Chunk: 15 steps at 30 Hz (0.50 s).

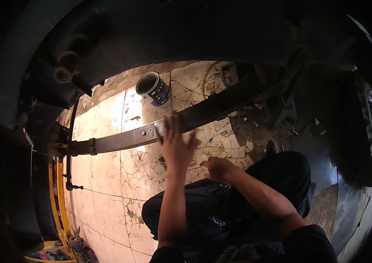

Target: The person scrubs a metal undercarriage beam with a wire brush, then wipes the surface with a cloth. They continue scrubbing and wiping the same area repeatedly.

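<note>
Nothing is gripped: the left hand [176,147] is spread open against the leaf spring [151,131], the right hand [216,168] loosely curled above the knee.

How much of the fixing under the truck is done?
Done: the tin on the cracked floor stands open. In hand: the left hand reaches open to the long metal leaf spring; the right hand rests empty. Finished or not, I can't tell.

An open dark tin [153,89] stands on cracked pale tiles [107,175] near a tyre [370,131].
</note>
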Available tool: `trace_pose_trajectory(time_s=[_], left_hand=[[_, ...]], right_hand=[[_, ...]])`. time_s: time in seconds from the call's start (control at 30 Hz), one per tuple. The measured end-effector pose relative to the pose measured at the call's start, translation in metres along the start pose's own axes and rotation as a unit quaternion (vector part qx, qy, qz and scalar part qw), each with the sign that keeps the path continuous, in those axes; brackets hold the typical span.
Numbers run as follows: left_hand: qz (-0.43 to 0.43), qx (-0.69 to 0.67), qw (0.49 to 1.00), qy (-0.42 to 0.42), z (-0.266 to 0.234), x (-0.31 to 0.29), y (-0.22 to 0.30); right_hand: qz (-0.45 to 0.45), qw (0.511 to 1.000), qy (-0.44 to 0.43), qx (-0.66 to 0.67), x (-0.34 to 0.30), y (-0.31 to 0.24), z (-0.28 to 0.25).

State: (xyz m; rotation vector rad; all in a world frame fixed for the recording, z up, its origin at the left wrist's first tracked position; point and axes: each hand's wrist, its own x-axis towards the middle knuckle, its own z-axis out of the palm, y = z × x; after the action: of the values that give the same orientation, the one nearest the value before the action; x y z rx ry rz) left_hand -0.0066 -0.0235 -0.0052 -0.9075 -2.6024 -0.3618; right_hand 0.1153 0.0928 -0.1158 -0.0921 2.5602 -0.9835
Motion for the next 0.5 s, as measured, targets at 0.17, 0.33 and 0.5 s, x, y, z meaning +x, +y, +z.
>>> trace_pose_trajectory(time_s=[0.17,0.33,0.5], left_hand=[[-0.154,0.048,0.987,-0.011,-0.001,-0.01,-0.037],[0.017,-0.07,0.997,-0.002,0.001,-0.009,0.017],[0.036,-0.049,0.997,-0.043,-0.015,-0.004,0.028]], right_hand=[[0.042,0.999,0.021,0.014,-0.014,-0.019,-0.021],[-0.062,0.995,0.074,0.011,0.005,0.006,0.005],[-0.103,0.99,0.095,0.02,0.005,0.026,0.018]])
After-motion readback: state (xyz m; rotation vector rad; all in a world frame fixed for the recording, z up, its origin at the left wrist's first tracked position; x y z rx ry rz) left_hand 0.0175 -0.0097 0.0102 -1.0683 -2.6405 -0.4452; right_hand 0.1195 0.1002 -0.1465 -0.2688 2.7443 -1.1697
